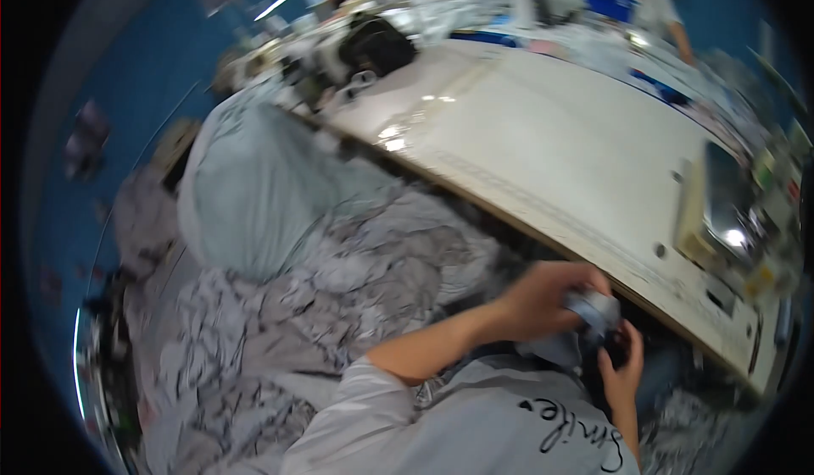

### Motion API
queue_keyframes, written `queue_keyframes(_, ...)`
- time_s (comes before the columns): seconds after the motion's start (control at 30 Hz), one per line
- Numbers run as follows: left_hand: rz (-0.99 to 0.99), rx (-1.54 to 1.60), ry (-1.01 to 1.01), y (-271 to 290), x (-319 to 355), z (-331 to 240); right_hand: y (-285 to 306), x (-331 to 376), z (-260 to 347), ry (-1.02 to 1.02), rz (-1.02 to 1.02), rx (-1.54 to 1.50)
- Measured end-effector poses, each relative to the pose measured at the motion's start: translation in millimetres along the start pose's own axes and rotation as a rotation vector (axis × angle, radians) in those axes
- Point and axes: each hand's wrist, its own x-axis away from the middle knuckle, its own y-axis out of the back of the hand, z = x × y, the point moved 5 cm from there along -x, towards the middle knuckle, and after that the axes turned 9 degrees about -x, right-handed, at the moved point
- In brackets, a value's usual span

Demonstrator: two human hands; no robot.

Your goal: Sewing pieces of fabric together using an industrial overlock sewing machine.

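Observation:
My left hand (pixel 543 299) and my right hand (pixel 621 372) meet just below the near edge of the sewing table (pixel 551 144). Both grip a small folded piece of pale grey cloth (pixel 593 312), the left from above, the right from beneath. The picture is blurred, so the fingers are hard to make out. My grey sleeve and shirt fill the lower middle of the view.
A heap of grey patterned fabric (pixel 339 297) lies to my left, with a stuffed pale bag (pixel 254 195) on it. A sewing machine (pixel 721 212) stands at the table's right end. Other people work at tables at the back.

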Motion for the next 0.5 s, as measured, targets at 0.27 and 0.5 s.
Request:
queue_keyframes(0.27, -0.025, -0.093, -0.218, -5, 12, -17, -25, -48, 10, 0.229, 0.154, 0.240)
queue_keyframes(0.5, -0.023, -0.063, -0.295, 25, 32, -29, -26, -29, 40, 0.375, 0.190, 0.392)
